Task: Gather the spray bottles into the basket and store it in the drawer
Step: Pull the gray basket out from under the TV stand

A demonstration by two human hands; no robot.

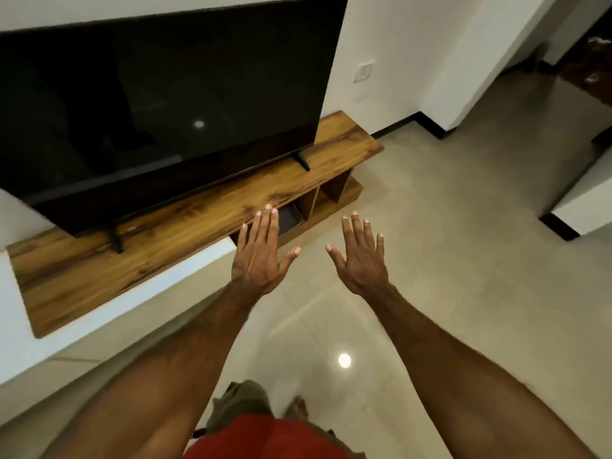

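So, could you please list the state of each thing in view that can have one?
Left hand: open, fingers spread, holding nothing.
Right hand: open, fingers spread, holding nothing.
TV: off, screen dark, standing on the stand.
TV stand: open cubbies at its right end; one holds something dark, the far right one looks empty.
Wall switch: too blurred to tell.
Spray bottles, basket, drawer: not in view.

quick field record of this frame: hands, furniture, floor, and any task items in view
left hand: open, fingers spread, holding nothing
right hand: open, fingers spread, holding nothing
furniture: long wooden tv stand with open cubbies at its right end
on stand: large black flat-screen television, off
floor: glossy beige tiled floor
spray bottles, basket: none visible
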